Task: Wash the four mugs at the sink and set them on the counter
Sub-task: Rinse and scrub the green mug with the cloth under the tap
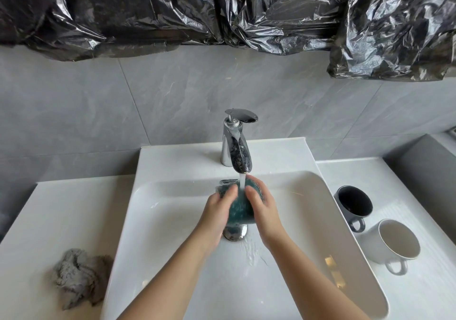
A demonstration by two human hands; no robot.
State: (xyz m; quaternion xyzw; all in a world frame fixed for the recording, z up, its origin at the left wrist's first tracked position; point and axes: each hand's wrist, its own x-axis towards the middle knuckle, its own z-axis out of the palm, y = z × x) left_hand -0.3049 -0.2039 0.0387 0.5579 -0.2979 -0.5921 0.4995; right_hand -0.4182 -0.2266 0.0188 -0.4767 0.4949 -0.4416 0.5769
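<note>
Over the white sink point(172, 233), both hands hold a dark teal mug point(240, 211), which is blurred, under the running water. My left hand point(217, 211) grips its left side and my right hand point(264, 208) grips its right side, fingers curled around it. The stream from the chrome faucet point(238, 147) lands on the mug's top between my fingertips. On the counter to the right of the sink stand two mugs: a dark grey mug point(354, 202) with a black inside and, nearer to me, a white mug point(394, 242). Both are upright, handles toward me.
A crumpled grey cloth point(76, 275) lies on the left counter near the sink's edge. The chrome drain plug point(234, 233) sits under my hands. Black plastic sheeting point(222, 11) covers the wall above the grey tiles. A grey ledge point(431, 161) rises at the far right.
</note>
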